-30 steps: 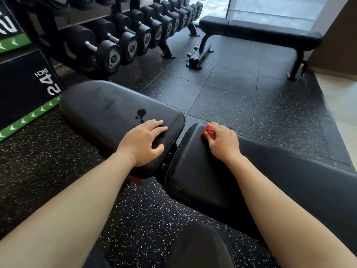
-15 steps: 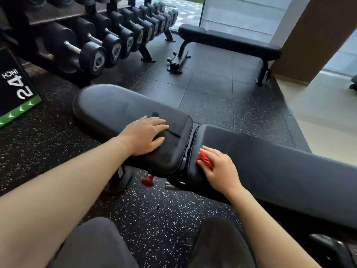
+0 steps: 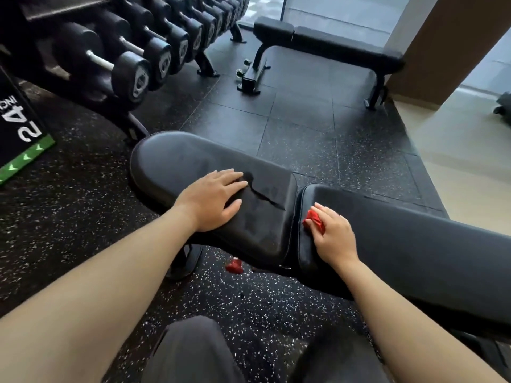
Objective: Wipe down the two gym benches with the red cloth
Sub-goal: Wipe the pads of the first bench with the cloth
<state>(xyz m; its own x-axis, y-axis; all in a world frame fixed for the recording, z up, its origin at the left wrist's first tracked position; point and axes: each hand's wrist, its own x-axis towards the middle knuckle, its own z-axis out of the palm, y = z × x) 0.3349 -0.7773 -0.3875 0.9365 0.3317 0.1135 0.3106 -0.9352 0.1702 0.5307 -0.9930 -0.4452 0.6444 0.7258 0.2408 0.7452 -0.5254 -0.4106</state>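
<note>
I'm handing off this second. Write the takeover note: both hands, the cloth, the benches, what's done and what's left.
Left hand: open, flat on the near bench's seat pad.
Right hand: grips the red cloth, pressing it on the seat-side end of the back pad.
Done: cannot tell how much has been wiped. A dark wet streak lies on the seat pad beside the left fingers.
Left: probably clear that streak, finish the back pad, then wipe the far bench, which nobody is touching.
</note>
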